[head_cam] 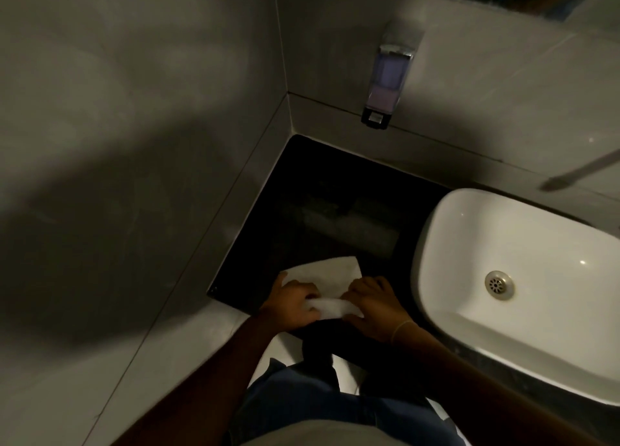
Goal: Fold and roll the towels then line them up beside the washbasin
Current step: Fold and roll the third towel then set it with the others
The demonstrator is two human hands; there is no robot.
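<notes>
Towel (330,279): white, on the dark counter (302,190) just left of the basin (446,210), near edge curled into a roll, far half flat.
Left hand (291,303): fingers curled tight on the roll's left end.
Right hand (375,306): fingers bent, pinching the right end.
Tip: roll both ends away evenly, keeping it tight, or it will cone.
Light: dim; nothing else on the counter can be made out.

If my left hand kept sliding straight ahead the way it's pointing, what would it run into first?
Probably just the unrolled part of the white towel under the left hand. Past that lies bare black counter up to the back wall, as far as the dim view shows.
</notes>
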